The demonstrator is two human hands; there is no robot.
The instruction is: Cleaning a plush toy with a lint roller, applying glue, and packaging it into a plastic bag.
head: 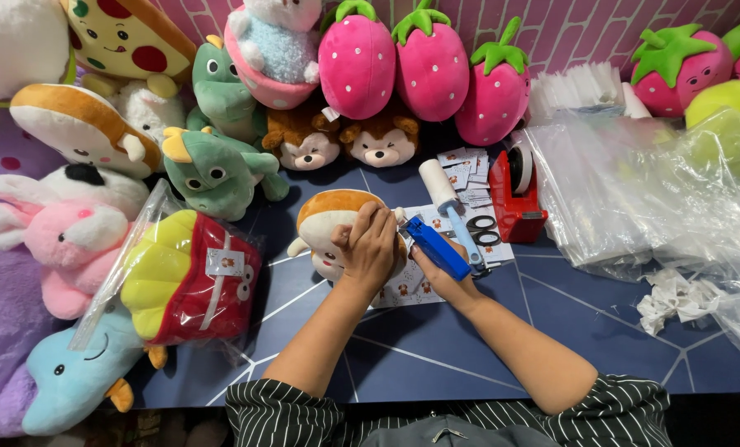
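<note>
Table point(436, 356): dark blue top crossed by thin pale lines in an angular pattern, spanning the near and middle ground, evenly lit with soft shadows. Wall point(552, 25): far side, pink with a lighter brick-line pattern, showing between and above a row of pink strawberry plush toys point(428, 62) leaning against it. Surroundings: further plush toys heaped at far left and left, a purple plush surface point(2, 306) along the left edge, a red tape dispenser point(514, 194) at centre right, and a pile of clear plastic bags point(651, 199) at right.
</note>
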